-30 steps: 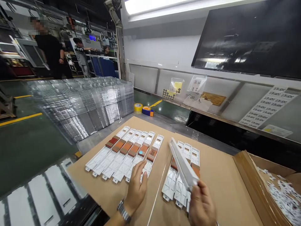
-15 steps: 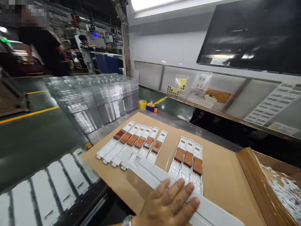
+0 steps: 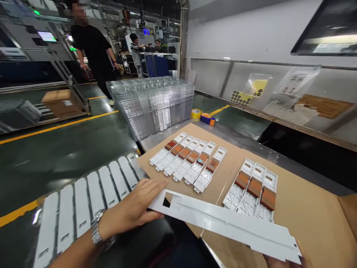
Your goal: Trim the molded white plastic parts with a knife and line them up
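A long white plastic panel (image 3: pixel 223 219) with a rectangular cutout near its left end is held tilted above the brown cardboard sheet (image 3: pixel 304 190). My left hand (image 3: pixel 136 204), a metal watch at its wrist, grips the panel's left end. At the far right end, my right hand (image 3: pixel 302 255) holds it from below, most of that hand being hidden by the panel and the frame edge. Beyond lie several ribbed white plastic strips (image 3: pixel 184 173) with reddish-brown blocks (image 3: pixel 213 165). To their right, three similar strips (image 3: pixel 237 203) lie side by side.
White panels (image 3: pixel 90 199) lie in a row on the left. Behind stands a stack of clear plastic trays (image 3: pixel 161 108), beside yellow tape (image 3: pixel 196 113) and a blue-orange tape dispenser (image 3: pixel 206 119). A person in black (image 3: pixel 92 52) is on the floor beyond.
My left hand has moved left from the panel's middle to its left end. The right hand has come into view at the other end. The camera view has swung left.
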